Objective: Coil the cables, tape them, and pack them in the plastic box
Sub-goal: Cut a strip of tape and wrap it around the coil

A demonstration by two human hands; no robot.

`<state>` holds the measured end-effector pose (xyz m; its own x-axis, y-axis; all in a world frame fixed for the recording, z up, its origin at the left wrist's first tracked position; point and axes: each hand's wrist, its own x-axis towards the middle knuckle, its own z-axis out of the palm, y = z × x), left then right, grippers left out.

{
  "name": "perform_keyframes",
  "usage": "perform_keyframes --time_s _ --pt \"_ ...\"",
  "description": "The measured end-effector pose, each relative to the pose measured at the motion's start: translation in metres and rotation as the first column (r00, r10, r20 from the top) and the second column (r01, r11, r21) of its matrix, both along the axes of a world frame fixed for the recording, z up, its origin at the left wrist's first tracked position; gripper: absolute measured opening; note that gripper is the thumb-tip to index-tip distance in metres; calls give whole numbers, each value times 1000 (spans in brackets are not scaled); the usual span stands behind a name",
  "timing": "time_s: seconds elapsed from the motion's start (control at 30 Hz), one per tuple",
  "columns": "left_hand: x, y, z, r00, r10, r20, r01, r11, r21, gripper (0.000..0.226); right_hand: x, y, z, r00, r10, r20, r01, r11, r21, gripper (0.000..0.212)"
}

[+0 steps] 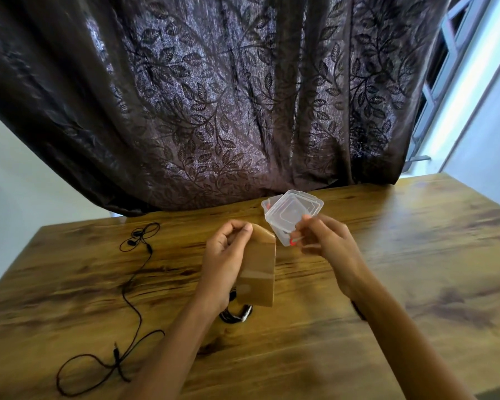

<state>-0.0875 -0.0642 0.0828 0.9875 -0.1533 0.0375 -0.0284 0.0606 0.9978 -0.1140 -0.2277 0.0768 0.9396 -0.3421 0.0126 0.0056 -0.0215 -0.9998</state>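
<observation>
left grip (228,255) pinches the brown tape (257,269) by its top, right grip (321,238) too blurry to call, so keep it taut and wrap the coiled cable (237,314) just below the left grip

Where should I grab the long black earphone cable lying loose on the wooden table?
Probably pinch the black earphone cable from above at its stiff jack plug, near the front left of the wooden table. The cord lies flat and thin, so a pinch suits it, and starting at one end lets it coil without tangling.
</observation>
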Motion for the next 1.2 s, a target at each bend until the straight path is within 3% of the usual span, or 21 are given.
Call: perform_keyframes --time_s 0.2,0.3,0.37,0.63,0.77,0.83,0.9,0.97,1.0,1.03,1.07,1.13,1.2 --pt "1 -1 2 1000 3 2 -3 1000 -12 13 -16 -48 -76 932 -284 -224 210 929 -306 21" --pt "2 -3 1 1000 8 -7 -8 1000 -20 12 -32 -68 -103 830 -444 -337 158 767 -622 18" --pt "2 -4 -1 1000 8 -21 -9 1000 -16 12 -43 -77 -119 802 -489 -343 98 674 -732 21" --pt "0 -9 -8 999 27 -27 -26 1000 8 14 -58 -91 -145 811 -485 -326 -97 439 -893 28" --pt "-1 -11 -11 999 28 -33 -27 999 26 15 -54 -93 -142 819 -475 -323 -129 396 -909 26" --pt "-1 -11 -12 999 35 -36 -33 999 36 14 -48 -94 -137 803 -477 -357 -149 420 -895 27" --pt "-1 -11 -13 998 46 -38 -44 998 44 13 -43 -96 -130 781 -483 -395 -133 489 -862 29" --pt "-1 -10 -13 998 55 -37 -52 997 57 13 -42 -99 -124 780 -455 -430 -42 648 -760 29" --pt "-2 -10 -13 998 58 -38 -55 996 63 13 -42 -101 -122 799 -397 -452 35 780 -624 27" --pt "-2 -8 -13 997 61 -40 -58 996 67 13 -43 -101 -118 829 -309 -466 116 910 -398 23" --pt "-1 -6 -12 997 61 -46 -58 996 69 13 -44 -100 -114 859 -209 -468 177 978 -113 19" --pt "0 -4 -11 996 60 -64 -55 996 68 14 -49 -94 -105 920 -73 -386 212 920 330 15" --pt "3 0 -10 995 68 -75 -63 996 66 15 -50 -86 -94 958 -29 -286 167 867 470 14"
